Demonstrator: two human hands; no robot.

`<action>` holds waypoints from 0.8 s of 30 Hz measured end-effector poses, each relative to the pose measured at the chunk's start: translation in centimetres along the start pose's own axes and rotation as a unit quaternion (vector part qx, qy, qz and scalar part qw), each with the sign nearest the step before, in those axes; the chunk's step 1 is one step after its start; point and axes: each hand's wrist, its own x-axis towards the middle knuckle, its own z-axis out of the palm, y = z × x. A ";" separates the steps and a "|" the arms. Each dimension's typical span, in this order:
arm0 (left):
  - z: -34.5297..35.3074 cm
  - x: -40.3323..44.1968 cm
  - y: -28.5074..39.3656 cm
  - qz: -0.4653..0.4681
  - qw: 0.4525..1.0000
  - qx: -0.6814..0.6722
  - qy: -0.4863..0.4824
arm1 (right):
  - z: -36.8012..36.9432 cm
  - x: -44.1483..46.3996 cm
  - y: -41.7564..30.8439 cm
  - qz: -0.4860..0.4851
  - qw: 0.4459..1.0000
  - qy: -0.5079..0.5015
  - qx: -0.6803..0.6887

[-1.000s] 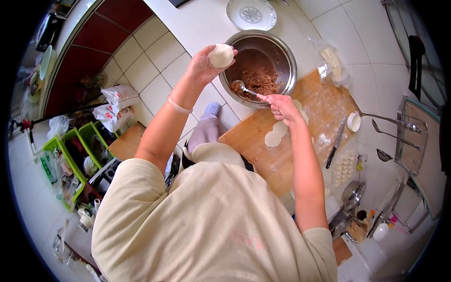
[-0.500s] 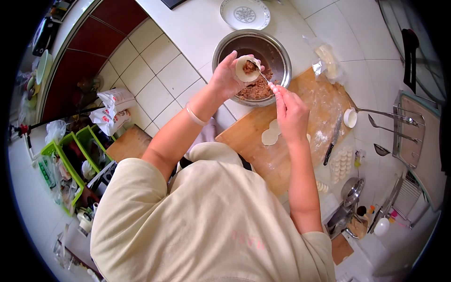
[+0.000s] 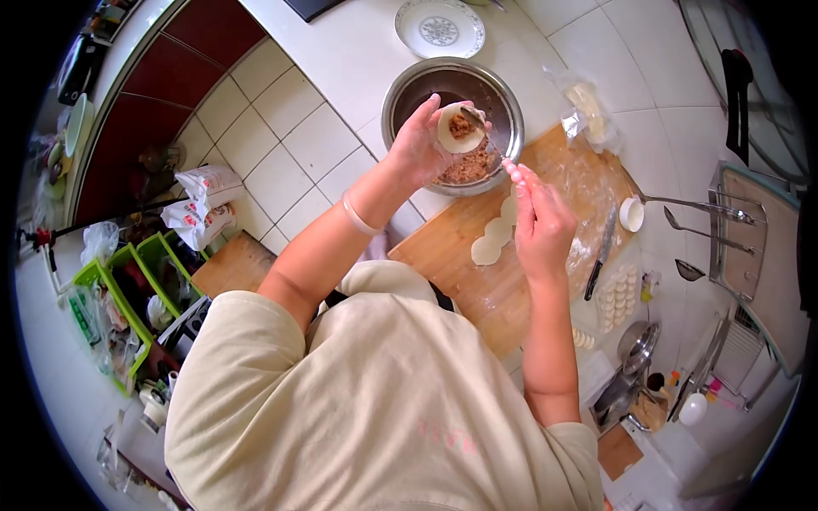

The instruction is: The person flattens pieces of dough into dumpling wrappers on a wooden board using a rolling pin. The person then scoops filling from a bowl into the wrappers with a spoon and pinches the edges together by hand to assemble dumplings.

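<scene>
Cupped over the metal bowl (image 3: 511, 100), my left hand (image 3: 417, 146) holds a round dumpling wrapper (image 3: 468, 142) with a lump of meat filling (image 3: 461, 127) on it. My right hand (image 3: 543, 213) is closed around the pink-and-white handle of a spoon (image 3: 511, 169). The spoon's metal head lies at the upper edge of the filling. More brown minced filling (image 3: 469, 168) is in the bowl below. To the left of my right wrist, several flat wrappers (image 3: 486, 249) lie on the wooden board (image 3: 452, 247).
A patterned white plate (image 3: 439, 31) stands beyond the bowl. On the floured board lie a knife (image 3: 603, 254) and a small white cup (image 3: 631, 215). Shaped dumplings (image 3: 617, 298) sit in rows at the right. A plastic bag (image 3: 588, 111) is behind the board.
The right hand has drawn slightly right and down with the spoon, whose head has moved from the filling's middle to its upper edge. The left hand has shifted a little right with the wrapper.
</scene>
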 end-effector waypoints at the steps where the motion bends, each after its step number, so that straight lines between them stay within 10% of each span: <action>1: 0.1 -0.1 0.0 -0.001 1.000 0.001 -0.001 | 0.0 -0.1 0.0 0.000 1.000 0.001 -0.001; 15: -2.3 0.1 0.7 0.111 0.989 0.026 0.098 | 2.3 -1.4 1.2 0.185 0.978 -0.001 0.101; 24: -4.4 -2.7 2.7 0.116 0.983 0.041 0.138 | 6.5 -3.0 4.6 0.203 0.956 -0.206 0.049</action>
